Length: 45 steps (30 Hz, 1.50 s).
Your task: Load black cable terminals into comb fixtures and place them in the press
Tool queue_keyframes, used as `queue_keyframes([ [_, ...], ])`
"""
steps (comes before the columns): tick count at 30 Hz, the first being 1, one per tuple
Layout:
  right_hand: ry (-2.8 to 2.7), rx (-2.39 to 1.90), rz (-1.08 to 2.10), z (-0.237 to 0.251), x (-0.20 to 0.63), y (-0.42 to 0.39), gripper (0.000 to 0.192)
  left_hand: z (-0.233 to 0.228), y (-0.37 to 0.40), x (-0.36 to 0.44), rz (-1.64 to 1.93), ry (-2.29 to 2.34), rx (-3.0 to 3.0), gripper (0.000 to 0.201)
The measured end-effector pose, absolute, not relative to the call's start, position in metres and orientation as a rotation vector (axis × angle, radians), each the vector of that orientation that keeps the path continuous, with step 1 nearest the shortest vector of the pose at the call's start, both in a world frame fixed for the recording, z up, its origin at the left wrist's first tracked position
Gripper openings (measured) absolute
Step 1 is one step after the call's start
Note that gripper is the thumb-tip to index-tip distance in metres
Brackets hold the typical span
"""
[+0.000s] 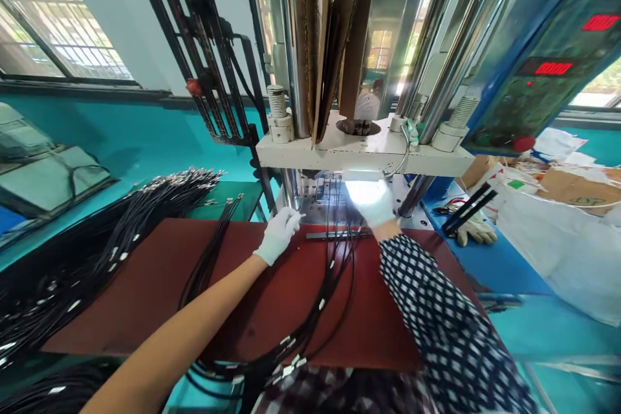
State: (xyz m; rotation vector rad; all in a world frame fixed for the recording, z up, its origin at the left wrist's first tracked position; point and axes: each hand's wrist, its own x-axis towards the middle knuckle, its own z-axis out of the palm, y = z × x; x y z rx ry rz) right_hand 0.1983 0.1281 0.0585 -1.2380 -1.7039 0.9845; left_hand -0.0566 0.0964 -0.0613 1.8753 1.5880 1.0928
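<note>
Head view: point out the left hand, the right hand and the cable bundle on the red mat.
left hand (279, 233), head view, back of the white glove.
right hand (373, 202), head view, back of the glove under the press.
cable bundle (334, 278), head view, black strands between the hands.

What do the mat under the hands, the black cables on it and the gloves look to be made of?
Mat: likely rubber or leatherette, matte dark red, dull sheen. Cables: black plastic-sheathed wire with shiny metal ends. Gloves on left hand and right hand: seemingly white knitted fabric, soft folds.
</note>
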Motion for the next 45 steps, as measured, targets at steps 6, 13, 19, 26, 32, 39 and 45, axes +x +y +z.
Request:
queue_keyframes([
  [6,-1.486,-1.167,1.3,0.037,0.259,0.072,0.072,-0.061,0.055,-0.081,0.848,1.624,2.021,0.018],
  [13,-1.17,-1.146,1.655,0.025,0.279,0.018,0.072,-0.046,0.061,-0.063,0.478,1.614,2.307,0.011],
  [19,-0.904,-1.088,1.744,0.008,0.324,-0.013,0.061,-0.034,0.055,-0.063,0.298,1.633,2.381,0.024],
  [26,-0.777,-0.93,1.825,-0.022,0.364,-0.035,0.049,-0.028,0.043,-0.048,0.063,1.718,2.43,0.024],
  [32,-0.62,-1.049,1.667,-0.026,0.394,-0.087,0.049,-0.008,0.038,-0.039,-0.119,1.747,2.507,0.021],
  [39,-0.385,-1.187,1.199,-0.016,0.46,-0.178,0.038,0.027,-0.028,0.079,0.163,1.088,2.473,0.026],
  [45,-0.409,-1.136,1.117,0.004,0.483,-0.189,0.029,0.041,-0.091,0.219,-0.042,0.695,2.628,0.047],
])
